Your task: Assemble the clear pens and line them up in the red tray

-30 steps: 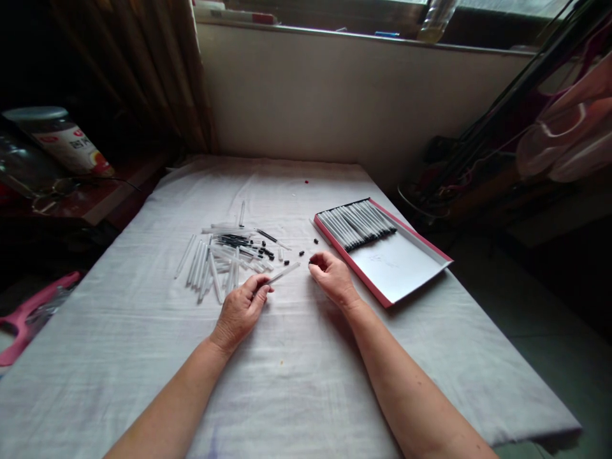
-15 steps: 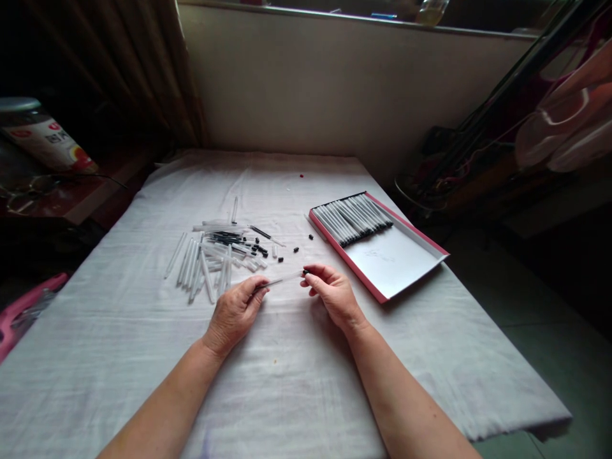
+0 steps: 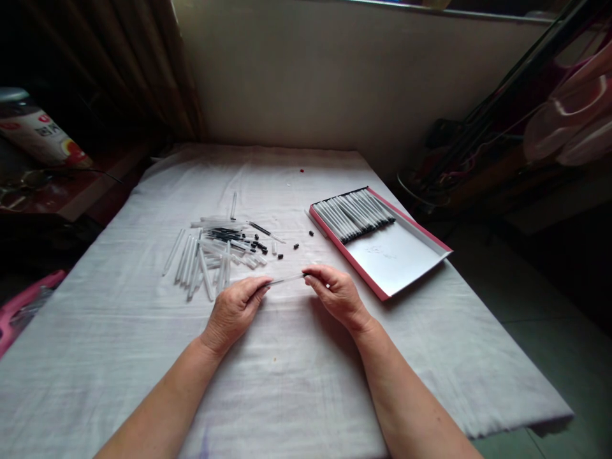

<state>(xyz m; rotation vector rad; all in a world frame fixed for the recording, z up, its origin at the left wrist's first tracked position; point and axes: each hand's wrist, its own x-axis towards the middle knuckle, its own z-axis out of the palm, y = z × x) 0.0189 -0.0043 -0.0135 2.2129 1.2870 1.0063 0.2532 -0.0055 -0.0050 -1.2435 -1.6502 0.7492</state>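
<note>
My left hand [image 3: 236,309] pinches one end of a clear pen tube [image 3: 285,279], held level just above the white cloth. My right hand [image 3: 337,294] pinches the tube's other end, where a small black cap went on; the cap is hidden under the fingertips. Behind my left hand lies a loose pile of clear tubes and black refills [image 3: 215,252]. A few small black caps [image 3: 287,248] are scattered between the pile and the tray. A red-edged shallow tray [image 3: 406,261] to the right holds a row of finished pens [image 3: 354,217].
The white cloth [image 3: 287,370] covers the whole table. A jar [image 3: 33,131] stands on a dark shelf at the far left, and a pink object [image 3: 23,306] lies by the left edge. Dark clutter and poles fill the floor at the right. A tiny red bead [image 3: 302,170] sits far back.
My right hand picked up a small black cap, brought it to the tube's free end and closed over that end. The left hand kept hold of the tube. The camera tilted slightly down.
</note>
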